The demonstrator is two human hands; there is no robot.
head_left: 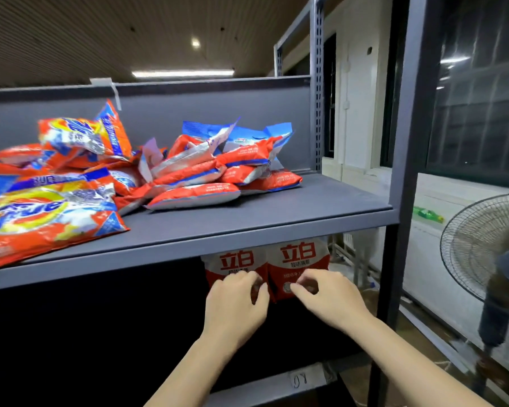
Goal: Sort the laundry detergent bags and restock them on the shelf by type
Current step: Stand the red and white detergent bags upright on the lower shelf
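Note:
Two red-and-white detergent bags stand upright side by side on the lower shelf, under the upper shelf board (247, 230). My left hand (235, 304) has curled fingers on the front of the left bag (235, 262). My right hand (326, 298) pinches the front of the right bag (299, 257). On the upper shelf lies a mixed heap: orange-yellow bags (47, 212) at the left and red-blue-white bags (218, 171) in the middle.
A grey steel upright (400, 171) frames the shelf at the right. A standing fan (494, 259) is further right beside a low white ledge with a green bottle (426, 214). A label reading "OY" (300, 378) is on the bottom rail.

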